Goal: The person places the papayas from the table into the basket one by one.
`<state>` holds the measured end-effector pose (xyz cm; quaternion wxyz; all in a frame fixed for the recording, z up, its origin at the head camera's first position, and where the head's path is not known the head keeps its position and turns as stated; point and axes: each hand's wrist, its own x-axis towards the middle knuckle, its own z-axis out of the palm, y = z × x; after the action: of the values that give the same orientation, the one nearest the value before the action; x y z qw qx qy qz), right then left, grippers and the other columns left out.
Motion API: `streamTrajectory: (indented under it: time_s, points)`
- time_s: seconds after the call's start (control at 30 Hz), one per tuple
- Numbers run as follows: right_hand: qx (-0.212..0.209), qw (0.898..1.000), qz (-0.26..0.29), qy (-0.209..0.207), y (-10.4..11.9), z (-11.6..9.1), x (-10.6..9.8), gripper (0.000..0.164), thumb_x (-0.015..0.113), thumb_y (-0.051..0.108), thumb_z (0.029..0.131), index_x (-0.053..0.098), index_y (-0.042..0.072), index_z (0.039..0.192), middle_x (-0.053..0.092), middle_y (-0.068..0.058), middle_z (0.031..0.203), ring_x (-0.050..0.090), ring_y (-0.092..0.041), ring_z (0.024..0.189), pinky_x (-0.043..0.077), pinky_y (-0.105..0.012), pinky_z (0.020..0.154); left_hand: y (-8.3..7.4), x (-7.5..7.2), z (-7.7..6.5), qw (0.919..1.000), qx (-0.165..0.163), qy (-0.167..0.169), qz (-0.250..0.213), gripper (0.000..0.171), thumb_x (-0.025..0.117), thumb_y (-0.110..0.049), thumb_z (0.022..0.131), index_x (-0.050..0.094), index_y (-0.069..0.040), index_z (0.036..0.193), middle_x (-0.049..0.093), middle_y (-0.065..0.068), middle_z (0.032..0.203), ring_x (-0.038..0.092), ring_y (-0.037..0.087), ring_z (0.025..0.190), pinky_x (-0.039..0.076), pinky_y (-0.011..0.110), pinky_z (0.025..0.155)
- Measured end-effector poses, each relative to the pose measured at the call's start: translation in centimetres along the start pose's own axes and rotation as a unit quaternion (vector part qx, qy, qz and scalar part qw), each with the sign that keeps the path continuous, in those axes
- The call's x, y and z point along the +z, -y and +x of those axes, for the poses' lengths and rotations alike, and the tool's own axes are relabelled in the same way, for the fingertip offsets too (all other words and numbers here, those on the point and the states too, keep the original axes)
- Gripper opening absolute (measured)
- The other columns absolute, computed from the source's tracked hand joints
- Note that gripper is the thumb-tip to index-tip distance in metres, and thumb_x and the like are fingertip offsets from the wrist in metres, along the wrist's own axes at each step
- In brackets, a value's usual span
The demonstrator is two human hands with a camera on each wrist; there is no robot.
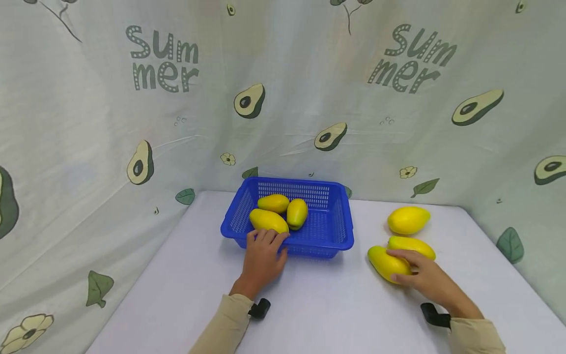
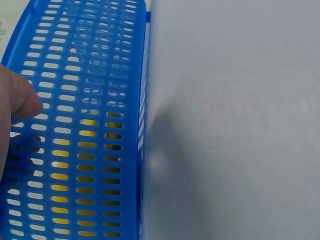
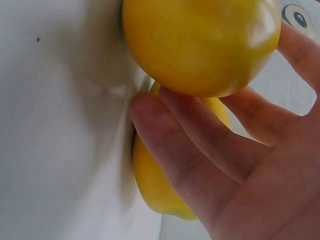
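My left hand (image 1: 263, 258) grips the near rim of a blue plastic basket (image 1: 329, 231), fingers over the edge and thumb against the outside wall. Through the slots of the basket (image 2: 65, 95) in the left wrist view, parts of the fingers and some yellow show. Inside it lie three yellow mangoes, one mango (image 1: 268, 220) right by those fingers. On the table to the right, my right hand (image 1: 426, 275) holds a mango (image 1: 385, 263) between thumb and fingers. A second mango (image 1: 413, 246) lies just behind it, partly covered; the right wrist view shows this mango (image 3: 160, 185) beyond the fingers.
Another mango (image 1: 409, 220) lies farther back on the right of the white table (image 1: 327, 305). A pale cloth (image 1: 287, 64) printed with avocados and leaves hangs behind and beside the table. Each wrist carries a small black device (image 1: 260, 309).
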<state>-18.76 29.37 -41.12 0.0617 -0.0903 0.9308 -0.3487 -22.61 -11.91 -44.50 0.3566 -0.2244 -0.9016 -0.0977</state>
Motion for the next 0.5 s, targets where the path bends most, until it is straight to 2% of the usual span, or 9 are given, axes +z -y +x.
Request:
streamTrajectory:
  time_s: [0.17,0.33,0.5]
  points:
    - [-0.011,1.000,0.014,0.000,0.06,-0.16,1.07,0.066,0.077,0.038,0.086,0.054,0.015,0.143,0.042,-0.021,0.150,0.044,-0.041,0.127,0.040,-0.065,0.098,0.35,-0.27,-0.44,0.9999,0.006,-0.004,-0.012,0.033,0.072,-0.026,0.086,0.071,-0.019,0.118,0.062,-0.001,0.097,0.054,0.022,0.096,0.035,0.049,0.095]
    - [-0.016,1.000,0.018,0.009,-0.23,-0.25,1.19,0.068,0.076,0.040,0.087,0.052,0.015,0.146,0.040,-0.022,0.152,0.045,-0.042,0.127,0.039,-0.067,0.098,0.44,-0.01,-0.20,0.9998,0.014,0.000,-0.017,0.034,0.071,-0.026,0.087,0.070,-0.019,0.120,0.062,-0.002,0.097,0.054,0.021,0.096,0.034,0.049,0.095]
    - [-0.032,0.999,0.027,-0.001,-0.71,0.08,1.02,0.064,0.073,0.037,0.091,0.050,0.015,0.147,0.040,-0.022,0.152,0.045,-0.041,0.126,0.038,-0.065,0.099,0.43,0.22,-0.25,0.9999,0.003,0.008,-0.014,0.033,0.070,-0.027,0.088,0.070,-0.019,0.120,0.062,-0.001,0.099,0.054,0.022,0.098,0.034,0.049,0.097]
